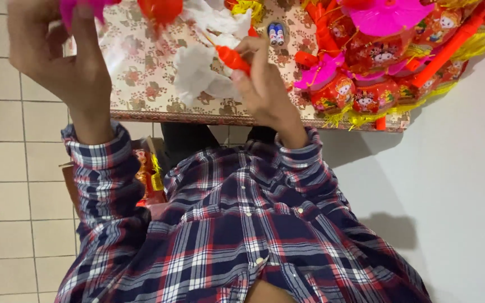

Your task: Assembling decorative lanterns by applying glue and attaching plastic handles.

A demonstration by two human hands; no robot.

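Note:
My left hand (57, 50) is raised at the top left, its fingers closed on a pink plastic piece (79, 7) that the frame edge mostly cuts off. My right hand (265, 84) pinches an orange-red plastic stick (232, 58) over the table with a floral cloth (141, 73). Crumpled white plastic wrapping (197, 70) lies under and beside the stick, between my two hands. A red piece (161, 10) shows at the top edge near the pink one. My plaid shirt sleeves fill the lower half of the view.
A heap of red toy lanterns (377, 78) with yellow tassels and pink tops covers the table's right side. Two small batteries (277, 33) lie near the wrapping. A cardboard box (148, 174) with red and yellow items stands below the table edge. There is a tiled floor on the left and a white wall on the right.

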